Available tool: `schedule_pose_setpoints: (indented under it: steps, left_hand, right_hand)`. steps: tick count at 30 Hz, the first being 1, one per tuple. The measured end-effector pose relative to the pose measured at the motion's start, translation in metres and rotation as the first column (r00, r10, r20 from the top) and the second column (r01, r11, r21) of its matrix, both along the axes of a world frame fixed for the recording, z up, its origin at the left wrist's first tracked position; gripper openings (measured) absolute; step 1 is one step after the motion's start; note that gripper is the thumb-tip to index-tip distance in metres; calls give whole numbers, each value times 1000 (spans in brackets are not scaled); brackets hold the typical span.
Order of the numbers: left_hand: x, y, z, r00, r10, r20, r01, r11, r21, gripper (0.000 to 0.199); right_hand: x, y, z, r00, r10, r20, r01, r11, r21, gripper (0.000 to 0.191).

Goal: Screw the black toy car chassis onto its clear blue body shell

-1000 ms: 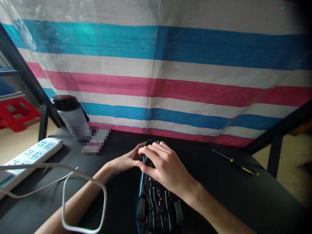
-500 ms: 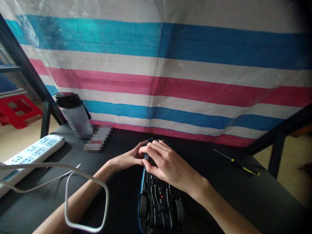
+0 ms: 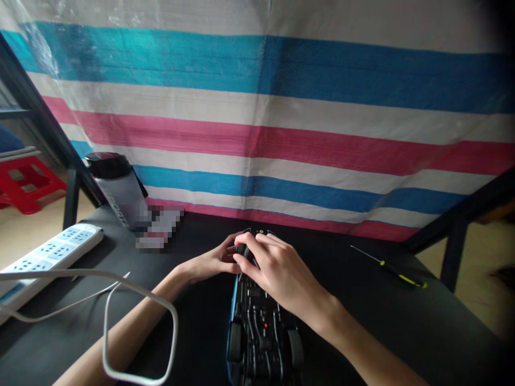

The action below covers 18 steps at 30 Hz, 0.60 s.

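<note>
A toy car (image 3: pixel 261 343) lies upside down on the black table, its dark underside and two near wheels facing up. Blue bodywork shows along its left edge. My left hand (image 3: pixel 215 261) holds the car's far end from the left, fingers and thumb against its side. Over that same end reaches my right hand (image 3: pixel 277 262), its thumb and index finger curled round the far left wheel (image 3: pixel 242 249). The remaining right fingers rest across the car and hide much of its far end.
A screwdriver (image 3: pixel 402 276) lies on the right. On the left are a power strip (image 3: pixel 52 251), a looping white cable (image 3: pixel 175 327), a sports bottle (image 3: pixel 116 187) and a blurred-out flat item (image 3: pixel 160 230). A striped sheet (image 3: pixel 257 128) hangs behind the table (image 3: pixel 333 262).
My right index finger and thumb have shifted slightly and stand a little further apart, showing more of the far left wheel. My left hand keeps its hold on the car.
</note>
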State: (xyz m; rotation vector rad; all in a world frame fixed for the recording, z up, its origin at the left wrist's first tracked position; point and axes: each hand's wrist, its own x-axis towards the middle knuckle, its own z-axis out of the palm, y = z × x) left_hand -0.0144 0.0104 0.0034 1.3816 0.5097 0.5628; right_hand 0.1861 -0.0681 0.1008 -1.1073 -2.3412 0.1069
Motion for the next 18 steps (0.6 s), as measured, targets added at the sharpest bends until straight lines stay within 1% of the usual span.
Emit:
schedule_pose_setpoints:
  steps: [1, 2, 3, 4, 6, 7, 9, 11, 12, 14, 15, 16, 18]
  left_hand:
    - [0, 0, 1, 1000, 4, -4, -4, 1000, 3, 89]
    - [0, -1, 1, 1000, 2, -4, -2, 1000, 8, 88]
    - [0, -1, 1, 1000, -4, 1, 4, 1000, 9, 88]
    - [0, -1, 1, 1000, -9, 5, 9, 1000, 8, 88]
    - [0, -1, 1, 1000, -2, 3, 2, 1000, 1, 91]
    - [0, -1, 0, 1000, 9, -6, -9, 1000, -3, 92]
    - [0, -1, -1, 1000, 21, -11, -21, 1000, -7, 94]
    - [0, -1, -1, 1000, 19, 8, -19, 1000, -1, 94]
    - [0, -1, -1, 1000, 16, 14, -16, 1000, 4, 93]
    - [1, -3, 0, 1000, 22, 6, -22, 1000, 8, 93]
    - [1, -3, 1, 1000, 26, -6, -26, 1000, 4, 93]
    - [1, -4, 2, 1000, 28, -13, -29, 1000, -3, 93]
    - [1, -4, 4, 1000, 28, -4, -28, 1000, -7, 93]
  right_hand:
    - [-1, 0, -1, 1000, 17, -19, -17, 1000, -5, 23]
    - [-2, -1, -2, 999, 27, -36, -27, 1000, -6, 27]
    - [-2, -1, -3, 999, 21, -48, -21, 1000, -1, 31]
    - [-3, -1, -4, 999, -5, -52, 5, 1000, 8, 31]
    - [-5, -1, -5, 996, -72, -48, 73, 997, 35, 20]
    - [-5, -1, -5, 995, -83, -46, 86, 995, 47, 16]
    - [-6, -1, -6, 997, -47, -60, 51, 997, 66, 10]
    - [-7, -1, -6, 997, 9, -76, -2, 997, 81, 13]
    - [-6, -1, -6, 997, 16, -76, -9, 996, 87, 14]
    - [-6, -1, -5, 998, -2, -58, 7, 996, 84, 8]
    - [-5, -1, -4, 999, -10, -49, 14, 997, 79, 10]
    - [-4, 0, -3, 999, -6, -47, 9, 997, 75, 12]
    - [-3, 0, -1, 998, 26, -56, -21, 997, 75, 8]
